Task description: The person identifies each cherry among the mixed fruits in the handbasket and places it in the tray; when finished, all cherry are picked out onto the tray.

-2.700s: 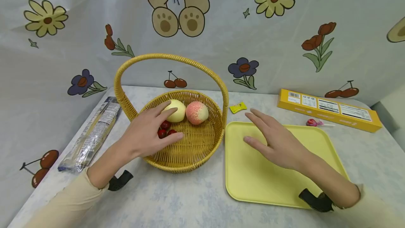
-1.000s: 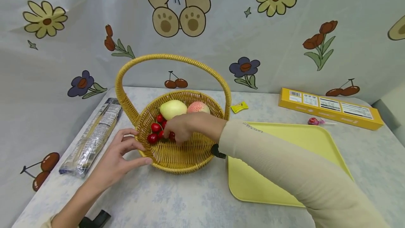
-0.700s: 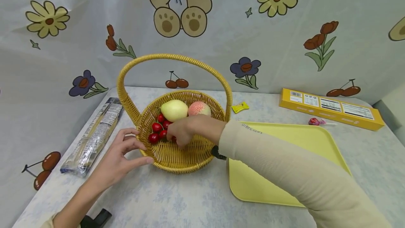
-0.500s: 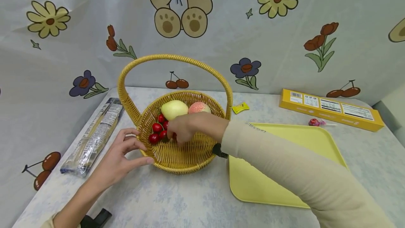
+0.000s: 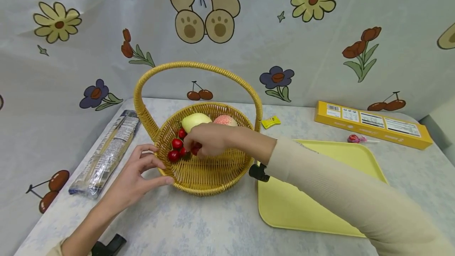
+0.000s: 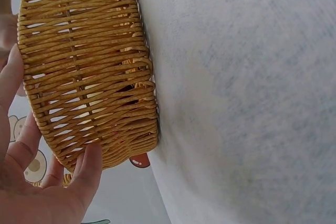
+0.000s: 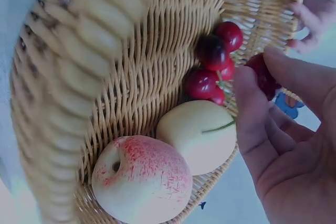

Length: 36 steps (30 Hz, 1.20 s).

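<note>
Two fruits (image 5: pixel 194 121), cherries (image 5: pixel 176 144) in basket (image 5: pixel 209 173).

Basket (image 5: pixel 209 171) rough woven wicker; cherries (image 7: pixel 212 66) glossy; tray (image 5: pixel 320 192) smooth plastic.

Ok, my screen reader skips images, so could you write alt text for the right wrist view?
A right hand pinches a red cherry between thumb and fingertips inside a woven wicker basket. More cherries lie beside a pale yellow-green fruit and a pink-speckled peach; the left hand's fingers touch the far rim.
</note>
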Each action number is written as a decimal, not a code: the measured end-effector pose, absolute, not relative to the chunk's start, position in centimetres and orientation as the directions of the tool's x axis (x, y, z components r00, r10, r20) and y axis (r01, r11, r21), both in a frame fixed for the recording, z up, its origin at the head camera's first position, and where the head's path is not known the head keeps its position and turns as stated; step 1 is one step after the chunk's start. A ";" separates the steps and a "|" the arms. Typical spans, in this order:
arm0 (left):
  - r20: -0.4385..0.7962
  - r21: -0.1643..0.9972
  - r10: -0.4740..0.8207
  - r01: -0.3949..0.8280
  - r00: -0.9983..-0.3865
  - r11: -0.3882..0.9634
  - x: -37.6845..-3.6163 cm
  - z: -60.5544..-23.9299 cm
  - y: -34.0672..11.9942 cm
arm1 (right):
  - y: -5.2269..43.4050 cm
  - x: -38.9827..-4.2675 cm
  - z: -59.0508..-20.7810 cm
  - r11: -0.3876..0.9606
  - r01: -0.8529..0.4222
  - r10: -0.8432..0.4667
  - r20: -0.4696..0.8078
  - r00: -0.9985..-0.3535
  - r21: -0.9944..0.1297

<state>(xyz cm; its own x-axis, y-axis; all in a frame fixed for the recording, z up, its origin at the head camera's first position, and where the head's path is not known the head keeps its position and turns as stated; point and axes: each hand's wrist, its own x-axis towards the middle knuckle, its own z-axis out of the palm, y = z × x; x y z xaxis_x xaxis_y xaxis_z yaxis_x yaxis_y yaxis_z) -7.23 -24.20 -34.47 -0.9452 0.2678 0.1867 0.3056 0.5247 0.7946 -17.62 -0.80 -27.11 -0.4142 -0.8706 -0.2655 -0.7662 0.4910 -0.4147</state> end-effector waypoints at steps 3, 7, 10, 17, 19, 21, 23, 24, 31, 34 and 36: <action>0.189 0.787 0.263 0.306 -0.946 0.536 -7.2 -34.5 -24.1 | 0.1 -16.9 -27.1 0.466 -0.774 -0.884 -0.200 -0.422 -0.428; 0.184 0.782 0.258 0.300 -0.949 0.546 -7.2 -34.5 -24.0 | 1.5 -15.9 -27.2 0.448 -0.779 -0.887 -0.113 -0.447 -0.438; 0.171 0.785 0.254 0.288 -0.952 0.548 -7.1 -34.4 -24.0 | 2.8 -15.1 -27.2 0.434 -0.773 -0.881 -0.037 -0.472 -0.463; 0.179 0.784 0.253 0.293 -0.951 0.548 -7.1 -34.5 -24.0 | 6.7 -13.0 -27.7 0.345 -0.809 -0.847 0.213 -0.486 -0.476; 0.183 0.781 0.256 0.299 -0.949 0.549 -7.1 -34.5 -24.0 | 8.0 -12.3 -28.1 0.347 -0.805 -0.830 0.242 -0.503 -0.481; 0.184 0.780 0.257 0.300 -0.949 0.549 -7.1 -34.5 -24.1 | 9.2 -11.6 -28.4 0.354 -0.789 -0.811 0.255 -0.526 -0.502; 0.182 0.782 0.256 0.298 -0.949 0.548 -7.1 -34.4 -24.1 | 10.5 -11.0 -28.7 0.370 -0.775 -0.794 0.258 -0.550 -0.512; 0.180 0.783 0.256 0.296 -0.950 0.547 -7.1 -34.4 -24.0 | 11.1 -10.6 -28.8 0.379 -0.769 -0.785 0.261 -0.562 -0.515; 0.175 0.788 0.255 0.290 -0.951 0.543 -7.1 -34.4 -24.0 | 14.7 -9.2 -30.0 0.413 -0.742 -0.718 0.312 -0.622 -0.528; 0.173 0.789 0.253 0.287 -0.952 0.543 -7.1 -34.4 -24.0 | 16.0 -9.2 -30.7 0.417 -0.729 -0.701 0.319 -0.638 -0.542; 0.171 0.788 0.250 0.285 -0.953 0.546 -7.1 -34.5 -24.0 | 16.8 -9.3 -31.2 0.432 -0.719 -0.698 0.303 -0.649 -0.545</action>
<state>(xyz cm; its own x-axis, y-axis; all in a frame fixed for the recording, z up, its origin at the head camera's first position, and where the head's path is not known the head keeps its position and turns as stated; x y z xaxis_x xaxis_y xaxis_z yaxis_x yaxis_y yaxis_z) -7.12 -24.00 -34.45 -0.9530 0.2503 0.1708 0.2846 0.5458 0.7881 -9.29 16.78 -31.25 -0.6490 -0.6979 0.3027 -0.7186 0.4319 -0.5450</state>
